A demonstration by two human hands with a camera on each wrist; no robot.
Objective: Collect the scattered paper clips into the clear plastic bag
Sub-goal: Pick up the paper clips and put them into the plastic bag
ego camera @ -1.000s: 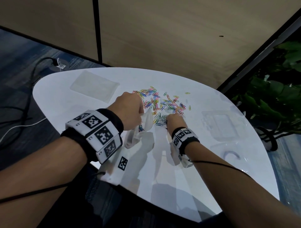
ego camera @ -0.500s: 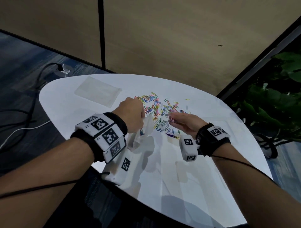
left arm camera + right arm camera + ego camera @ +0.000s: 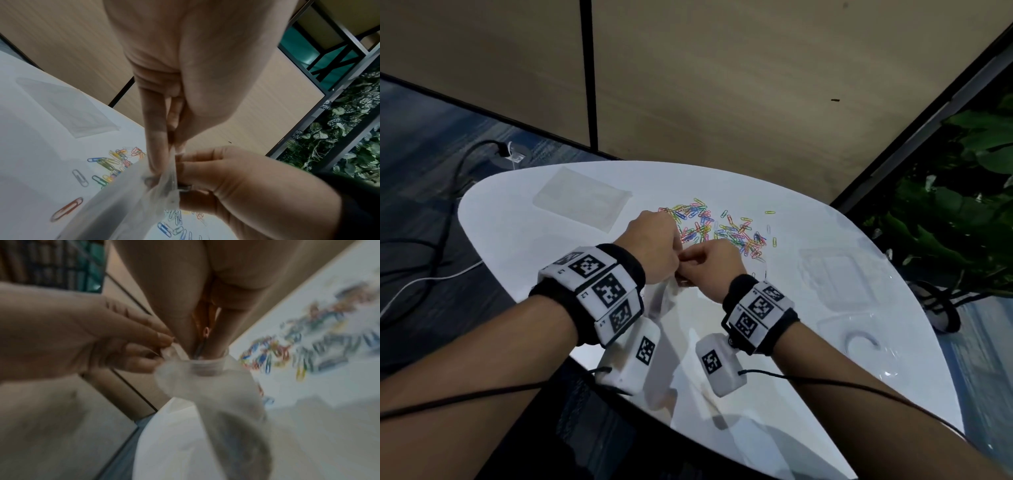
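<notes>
Many coloured paper clips (image 3: 722, 229) lie scattered on the white table (image 3: 524, 240). My left hand (image 3: 671, 263) pinches the rim of the clear plastic bag (image 3: 661, 298), which hangs limp just above the table's near side. My right hand (image 3: 688, 274) is at the bag's mouth, its fingertips (image 3: 218, 344) bunched around a few paper clips (image 3: 202, 340) and dipped into the opening (image 3: 205, 365). In the left wrist view the left thumb and fingers (image 3: 156, 154) clamp the bag's edge (image 3: 170, 178). What lies inside the bag is blurred.
A flat pack of clear bags (image 3: 582, 202) lies at the table's back left. A clear plastic box (image 3: 839, 281) and its lid (image 3: 859, 342) sit on the right. Plants (image 3: 945, 222) stand beyond the right edge, and cables (image 3: 431, 240) run over the floor on the left.
My right hand has lifted off the pile with some clips and moved left to the bag's mouth. The left hand has kept its hold on the bag.
</notes>
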